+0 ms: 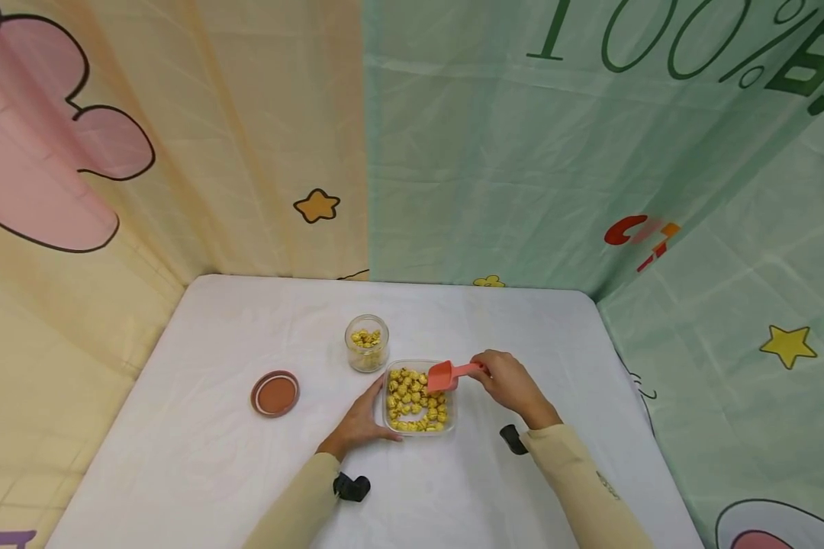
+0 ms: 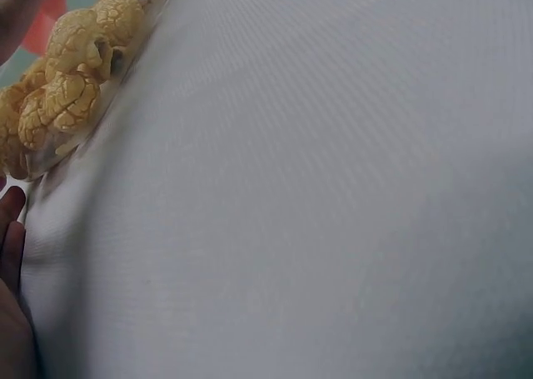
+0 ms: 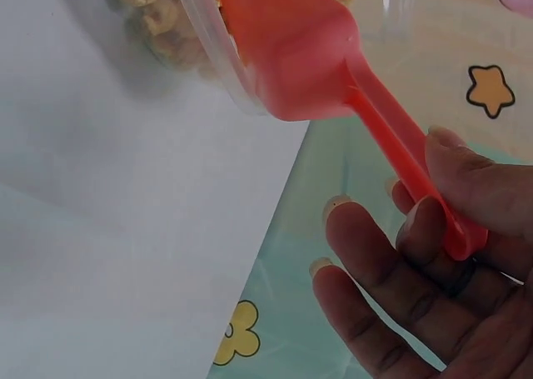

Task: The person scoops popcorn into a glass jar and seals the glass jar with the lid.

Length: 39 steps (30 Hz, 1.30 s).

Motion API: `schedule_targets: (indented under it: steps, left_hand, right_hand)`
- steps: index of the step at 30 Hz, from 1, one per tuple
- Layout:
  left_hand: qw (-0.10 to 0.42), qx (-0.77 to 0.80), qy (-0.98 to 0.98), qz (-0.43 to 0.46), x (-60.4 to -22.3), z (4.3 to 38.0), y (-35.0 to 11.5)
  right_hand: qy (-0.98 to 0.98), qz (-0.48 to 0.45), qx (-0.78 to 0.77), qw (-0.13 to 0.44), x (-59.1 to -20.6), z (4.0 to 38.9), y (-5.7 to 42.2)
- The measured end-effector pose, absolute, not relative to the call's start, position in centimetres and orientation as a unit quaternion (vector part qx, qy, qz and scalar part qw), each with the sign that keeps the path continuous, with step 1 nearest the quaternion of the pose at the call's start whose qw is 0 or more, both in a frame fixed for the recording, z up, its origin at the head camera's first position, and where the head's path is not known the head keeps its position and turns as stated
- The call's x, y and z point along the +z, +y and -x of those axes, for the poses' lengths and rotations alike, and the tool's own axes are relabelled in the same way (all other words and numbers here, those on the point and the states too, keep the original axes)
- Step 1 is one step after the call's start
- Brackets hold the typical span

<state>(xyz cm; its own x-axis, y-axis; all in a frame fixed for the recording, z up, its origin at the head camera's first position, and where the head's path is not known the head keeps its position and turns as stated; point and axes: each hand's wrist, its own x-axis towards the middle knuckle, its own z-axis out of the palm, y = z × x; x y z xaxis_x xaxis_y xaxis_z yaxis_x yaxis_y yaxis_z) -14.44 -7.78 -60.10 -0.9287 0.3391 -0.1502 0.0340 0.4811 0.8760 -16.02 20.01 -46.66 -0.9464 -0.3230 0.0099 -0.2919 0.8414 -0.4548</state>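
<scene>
A clear plastic container (image 1: 385, 427) holds yellow popcorn (image 1: 402, 393), with part of its bottom showing near the front. My left hand (image 1: 361, 421) grips the container from its left, fingers along the left wall and thumb at the front corner. In my right hand (image 1: 511, 383) a red scoop (image 1: 442, 377) is pinched by its handle, thumb on top. The scoop's bowl tilts over the container's right back part, and its inside is partly hidden. Close up in the right wrist view, the scoop (image 3: 308, 62) overlaps the container's wall. Popcorn (image 2: 71, 79) fills the corner of the left wrist view.
Behind the container stands a glass jar (image 1: 367, 360) partly filled with popcorn. A round brown lid (image 1: 275, 394) lies to the left on the white tabletop (image 1: 199, 457). Printed curtains (image 1: 481, 175) hang around the table.
</scene>
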Motion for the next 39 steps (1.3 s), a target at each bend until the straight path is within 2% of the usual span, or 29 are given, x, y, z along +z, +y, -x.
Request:
schedule_targets:
  steps: [17, 39]
  left_hand:
    - [0.154, 0.504, 0.843, -0.107, -60.4, 14.5, -7.8]
    - [0.163, 0.499, 0.845, -0.101, -60.3, 14.4, -7.8]
  right_hand:
    - [0.963, 0.164, -0.202, 0.074, -45.6, 17.0, 19.2]
    - [0.954, 0.150, -0.250, 0.064, -49.4, 16.7, 19.4]
